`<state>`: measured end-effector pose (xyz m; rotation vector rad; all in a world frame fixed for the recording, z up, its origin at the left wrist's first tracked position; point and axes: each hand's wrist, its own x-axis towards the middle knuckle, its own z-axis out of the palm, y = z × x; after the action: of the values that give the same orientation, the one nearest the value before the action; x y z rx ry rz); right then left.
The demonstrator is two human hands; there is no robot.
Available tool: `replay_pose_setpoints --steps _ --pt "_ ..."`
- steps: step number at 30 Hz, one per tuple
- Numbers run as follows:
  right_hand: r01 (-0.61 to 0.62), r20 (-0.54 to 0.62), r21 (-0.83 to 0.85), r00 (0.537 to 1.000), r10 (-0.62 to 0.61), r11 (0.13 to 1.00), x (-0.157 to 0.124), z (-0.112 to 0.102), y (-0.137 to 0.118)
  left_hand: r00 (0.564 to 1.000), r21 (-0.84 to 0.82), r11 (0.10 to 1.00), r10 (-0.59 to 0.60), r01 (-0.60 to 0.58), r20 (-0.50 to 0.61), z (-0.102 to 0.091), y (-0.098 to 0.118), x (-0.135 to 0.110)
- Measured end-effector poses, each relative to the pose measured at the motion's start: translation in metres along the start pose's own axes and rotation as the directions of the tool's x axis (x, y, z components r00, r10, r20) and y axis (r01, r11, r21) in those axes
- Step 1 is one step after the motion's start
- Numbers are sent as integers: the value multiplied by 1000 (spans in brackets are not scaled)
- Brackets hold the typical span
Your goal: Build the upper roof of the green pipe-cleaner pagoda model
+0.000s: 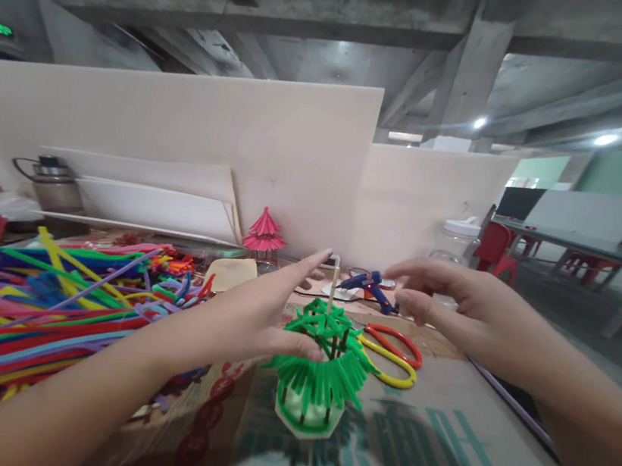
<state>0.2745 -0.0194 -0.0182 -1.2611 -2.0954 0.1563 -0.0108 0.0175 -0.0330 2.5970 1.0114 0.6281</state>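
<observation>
A small green pavilion model (320, 376), built from fuzzy craft stems with brown posts and a pale base, stands upright on the cardboard. From its top rises a pale stick (332, 289) with a white bent end. My left hand (263, 314) is at the model's left side, fingers stretched and thumb over the green roof; whether the thumb touches it I cannot tell. Above the cardboard to the right, my right hand (462, 303) hovers with curved fingers apart, holding nothing visible. A blue glue gun (372, 287) lies behind the model, and scissors (395, 357) with red and yellow handles lie beside it.
Colourful craft stems (65, 315) are heaped at the left. A pink pavilion model (264, 231) stands at the back, near leaning white boards (154, 205). A lidded clear jar (456, 241) is at the back right, a dark-topped bottle (54, 184) at the back left.
</observation>
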Motion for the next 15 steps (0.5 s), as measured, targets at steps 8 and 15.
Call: replay_pose_setpoints --steps 8,15 --pt "183 -68 4 981 -183 983 -2 13 -6 983 -229 962 -115 146 146 10 -6 6" --pt "241 -2 -35 970 -242 970 -8 22 -10 999 -260 965 -10 23 48 17 5 3"
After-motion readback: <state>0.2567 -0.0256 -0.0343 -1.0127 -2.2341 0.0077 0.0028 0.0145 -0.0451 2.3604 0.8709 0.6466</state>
